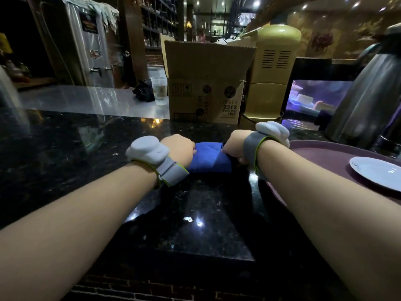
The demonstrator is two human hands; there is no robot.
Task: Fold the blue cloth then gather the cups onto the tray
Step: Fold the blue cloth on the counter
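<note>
The blue cloth point(208, 158) is seen in the middle of the frame, lying on the black stone counter point(65, 153). It is held at both ends. The left hand point(179, 152) is closed on the cloth's left edge & the right hand point(234, 146) is closed on its right edge, w/ fingers curled tight around the fabric. The cloth looks bunched into a short thick strip btwn the two fists; how many layers it has can't be told.

A grey wrist band w/ a white block is worn on each arm.

At the right of the frame a purple tray point(321, 153) is seen, its round rim just beside the right wrist. A white plate point(377, 172) is set on the tray near the right edge of the frame. A big metal jug point(368, 98) is stood behind the tray, upper right.

Behind the cloth, top middle, a cardboard box point(206, 83) is stood near the counter's far edge, w/ a gold machine point(271, 68) just to its right. One clear plastic cup point(159, 90) is seen left of the box on a lower shiny grey top, well apart from the tray.

Lots of bare counter is left open at the left & in the lower middle of the frame, down to the counter's near edge at the bottom
</note>
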